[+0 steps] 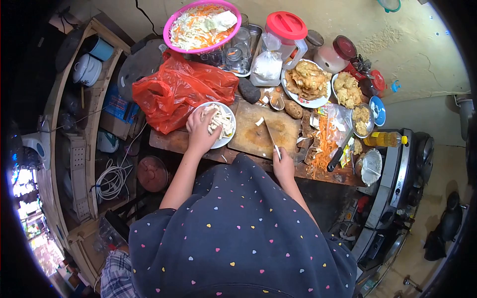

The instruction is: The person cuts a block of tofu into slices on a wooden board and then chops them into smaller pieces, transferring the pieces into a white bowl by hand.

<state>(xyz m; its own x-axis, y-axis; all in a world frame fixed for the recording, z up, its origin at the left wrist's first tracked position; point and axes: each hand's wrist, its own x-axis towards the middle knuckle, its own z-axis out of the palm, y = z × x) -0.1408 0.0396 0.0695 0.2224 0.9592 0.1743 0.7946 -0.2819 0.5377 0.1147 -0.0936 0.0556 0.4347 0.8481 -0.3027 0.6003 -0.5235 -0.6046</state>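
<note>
My left hand [200, 130] rests over a white bowl [214, 144] at the edge of the cutting board, its fingers apart on the cut pale strips [222, 122] inside. What the strips are I cannot make out. My right hand [283, 161] is closed round the handle of a kitchen knife [272, 136], whose blade points away from me over the wooden cutting board [248, 137]. One small pale piece [259, 121] lies on the board near the blade's tip.
Left of the bowl is a red plastic bag [184, 82]. Behind stand a pink basin [166, 27] of shredded vegetables and a red-lidded pitcher [286, 26]. Plates of fried food [308, 79], carrot shreds [324, 144], a second knife [340, 151] and an oil bottle [385, 139] lie right.
</note>
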